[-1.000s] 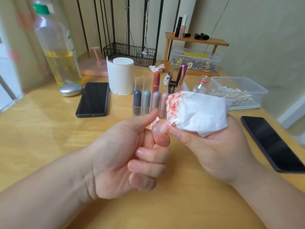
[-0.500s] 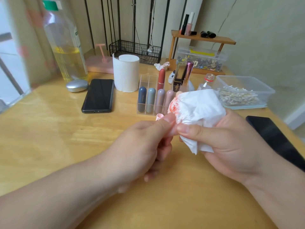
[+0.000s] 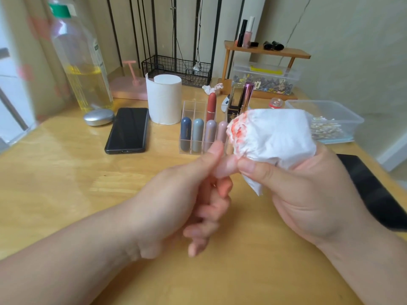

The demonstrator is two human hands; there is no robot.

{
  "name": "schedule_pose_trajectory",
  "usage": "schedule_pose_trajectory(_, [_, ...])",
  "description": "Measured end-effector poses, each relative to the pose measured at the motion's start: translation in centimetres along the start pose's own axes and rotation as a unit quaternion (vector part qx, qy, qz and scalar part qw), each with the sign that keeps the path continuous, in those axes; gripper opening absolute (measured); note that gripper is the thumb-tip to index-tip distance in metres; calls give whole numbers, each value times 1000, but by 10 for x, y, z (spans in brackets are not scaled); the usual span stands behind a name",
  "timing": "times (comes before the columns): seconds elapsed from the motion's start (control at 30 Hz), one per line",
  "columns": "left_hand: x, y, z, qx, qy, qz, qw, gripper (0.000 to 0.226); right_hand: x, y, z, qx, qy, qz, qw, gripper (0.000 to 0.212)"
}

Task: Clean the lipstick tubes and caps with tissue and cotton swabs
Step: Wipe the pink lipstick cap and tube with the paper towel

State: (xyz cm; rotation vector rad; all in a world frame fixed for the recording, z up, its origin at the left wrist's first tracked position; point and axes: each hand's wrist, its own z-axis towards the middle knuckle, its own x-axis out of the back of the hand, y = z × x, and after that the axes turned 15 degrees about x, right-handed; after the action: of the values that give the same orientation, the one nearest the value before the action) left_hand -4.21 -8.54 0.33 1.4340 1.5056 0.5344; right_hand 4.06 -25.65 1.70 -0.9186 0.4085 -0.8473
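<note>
Pale item between left hand and tissue — blurred, part-hidden (tube or cap unclear); black phone cut by edge.

hands pinching pink cap, stained tissue

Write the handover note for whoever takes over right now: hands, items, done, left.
Left hand: pinches a small pale pink lipstick piece, blurred.
Right hand: grips a wadded tissue, stained red-orange, against that piece.
Four capsule tubes and a red lipstick stand in the clear organizer; cotton swabs sit in the plastic box to the right.
Done: some wiping, judging by the stains.
Left: finish this piece; which tubes are clean cannot be told; swabs not in hand.
</note>
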Motion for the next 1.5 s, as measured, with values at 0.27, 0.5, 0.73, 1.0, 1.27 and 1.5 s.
schedule_pose_trajectory(0.27, [4, 9, -8, 75, -273, -199, 938, 40, -5, -4, -3, 98, 1, -96, 990, 12])
schedule_pose_trajectory(0.5, [-13, -6, -2, -100, 65, 27, 993, 45, 1, -1, 1, -40, 11, -38, 998, 44])
schedule_pose_trajectory(0.73, [2, -9, -6, -283, 273, 447, 804, 35, 3, -10, 6, -176, -22, 186, 966, 23])
schedule_pose_trajectory(1.0, [1, -8, -1, -248, 147, 197, 937, 24, -1, -8, 13, -132, 28, 172, 976, 21])
schedule_pose_trajectory(1.27, [4, -1, 4, -235, 56, 0, 970, 30, 21, -9, 23, -211, 94, 190, 954, 34])
schedule_pose_trajectory(1.5, [13, 10, 2, -304, 138, -57, 941, 16, 47, -3, 23, -326, -182, 261, 890, 35])
